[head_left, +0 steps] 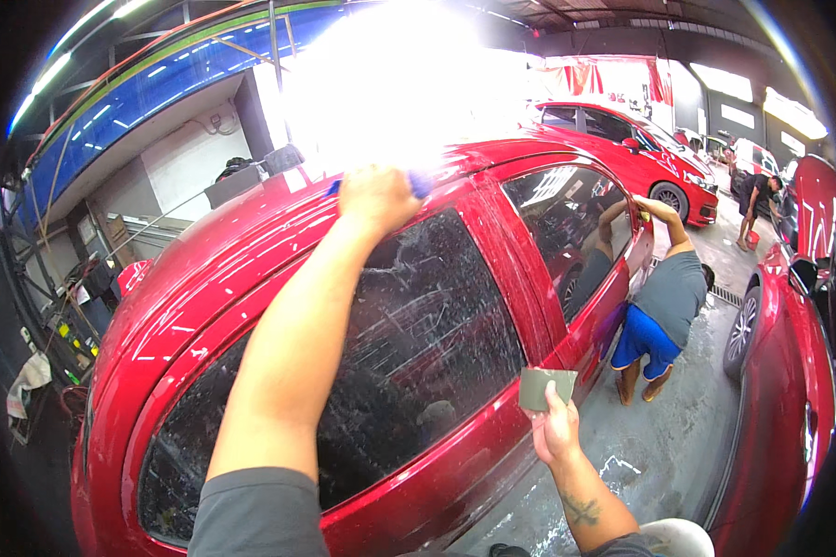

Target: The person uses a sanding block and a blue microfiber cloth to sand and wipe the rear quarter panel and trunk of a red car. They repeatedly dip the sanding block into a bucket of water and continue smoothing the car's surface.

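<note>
My left hand reaches up to the roof edge of a red car and grips a blue cloth or sponge that presses on the paint above the rear window. The dark side window below is streaked with soapy water. My right hand hangs lower, beside the door, pinching a small grey-green square pad held off the car.
Another person in a grey shirt and blue shorts bends over the same car's front door, arm on the window. A second red car stands behind, a third red car at the right. The concrete floor is wet. Shelves with bottles at left.
</note>
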Demonstrator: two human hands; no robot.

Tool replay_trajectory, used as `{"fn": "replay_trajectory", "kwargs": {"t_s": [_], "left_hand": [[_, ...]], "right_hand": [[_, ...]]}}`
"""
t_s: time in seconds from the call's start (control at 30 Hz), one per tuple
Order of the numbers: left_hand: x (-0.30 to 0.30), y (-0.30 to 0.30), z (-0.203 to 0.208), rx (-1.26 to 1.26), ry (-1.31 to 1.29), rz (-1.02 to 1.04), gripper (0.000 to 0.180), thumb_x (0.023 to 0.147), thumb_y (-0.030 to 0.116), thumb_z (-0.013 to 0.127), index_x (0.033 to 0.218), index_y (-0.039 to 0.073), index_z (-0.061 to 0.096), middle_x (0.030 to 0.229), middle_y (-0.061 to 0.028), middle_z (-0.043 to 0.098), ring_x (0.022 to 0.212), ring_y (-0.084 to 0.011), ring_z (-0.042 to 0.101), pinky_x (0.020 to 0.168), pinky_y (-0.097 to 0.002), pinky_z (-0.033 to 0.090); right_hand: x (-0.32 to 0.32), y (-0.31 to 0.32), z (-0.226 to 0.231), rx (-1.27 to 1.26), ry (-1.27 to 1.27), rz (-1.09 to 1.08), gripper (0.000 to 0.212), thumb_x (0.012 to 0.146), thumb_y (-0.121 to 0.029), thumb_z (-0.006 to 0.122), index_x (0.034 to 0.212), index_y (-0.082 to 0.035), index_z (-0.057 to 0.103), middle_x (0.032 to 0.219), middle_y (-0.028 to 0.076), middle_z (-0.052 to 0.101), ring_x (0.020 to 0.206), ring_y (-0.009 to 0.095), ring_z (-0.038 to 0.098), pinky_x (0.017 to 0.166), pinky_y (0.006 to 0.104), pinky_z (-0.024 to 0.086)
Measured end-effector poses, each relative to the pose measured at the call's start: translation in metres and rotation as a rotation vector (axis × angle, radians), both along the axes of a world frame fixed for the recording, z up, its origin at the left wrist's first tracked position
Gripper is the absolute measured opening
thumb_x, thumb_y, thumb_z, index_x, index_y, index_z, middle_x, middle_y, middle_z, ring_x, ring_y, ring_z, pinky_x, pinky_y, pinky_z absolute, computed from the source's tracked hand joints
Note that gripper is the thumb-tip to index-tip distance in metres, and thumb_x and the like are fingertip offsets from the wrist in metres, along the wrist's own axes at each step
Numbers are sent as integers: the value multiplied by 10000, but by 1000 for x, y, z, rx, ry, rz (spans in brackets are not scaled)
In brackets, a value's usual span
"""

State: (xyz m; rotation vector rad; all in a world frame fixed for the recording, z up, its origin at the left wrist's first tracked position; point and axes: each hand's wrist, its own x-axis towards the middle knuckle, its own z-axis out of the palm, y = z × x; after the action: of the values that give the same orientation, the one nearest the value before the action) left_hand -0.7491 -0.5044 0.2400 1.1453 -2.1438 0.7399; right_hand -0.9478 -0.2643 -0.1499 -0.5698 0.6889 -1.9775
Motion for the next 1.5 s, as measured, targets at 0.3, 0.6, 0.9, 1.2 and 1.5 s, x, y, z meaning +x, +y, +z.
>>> {"fn": "replay_trajectory", "kwargs": {"t_s": [0.3,0.6,0.9,1.2,1.5], "left_hand": [[-69,-30,7,103,-25,13,441,950,433,831,1295,159,820,1260,-189,837,1216,-381,805,1030,-551,642],[165,59,-11,-384,-77,41,681,811,350,946,1382,36,748,1400,-234,746,1338,-422,718,1141,-514,605],[317,163,-23,-247,-53,-27,476,734,155,896,1125,0,673,1122,-230,666,1097,-480,689,976,-553,587],[408,217,-46,-280,-24,-29,477,725,143,880,1158,72,694,1232,-253,682,1178,-479,688,1041,-566,564],[420,209,-61,-312,-23,-52,564,710,144,888,1232,84,684,1302,-258,682,1216,-488,684,1079,-575,552]], "right_hand": [[-26,-117,151,-248,395,-243,488,1266,-297,525,1631,16,602,1630,113,650,1503,207,584,1301,405,400],[-5,-253,297,-484,1357,-1041,322,1103,-163,660,1383,-8,700,1379,251,724,1347,465,666,1170,549,529],[173,-194,282,-867,1241,-904,275,1013,-205,743,1225,-31,735,1260,215,743,1268,436,686,1138,545,515],[115,-211,300,-811,1413,-780,202,1090,-259,656,1019,-98,755,1062,189,745,1061,417,735,948,555,564],[301,-150,259,-994,1483,-774,504,964,-124,688,1447,19,668,1515,256,688,1481,448,609,1277,563,424]]}}
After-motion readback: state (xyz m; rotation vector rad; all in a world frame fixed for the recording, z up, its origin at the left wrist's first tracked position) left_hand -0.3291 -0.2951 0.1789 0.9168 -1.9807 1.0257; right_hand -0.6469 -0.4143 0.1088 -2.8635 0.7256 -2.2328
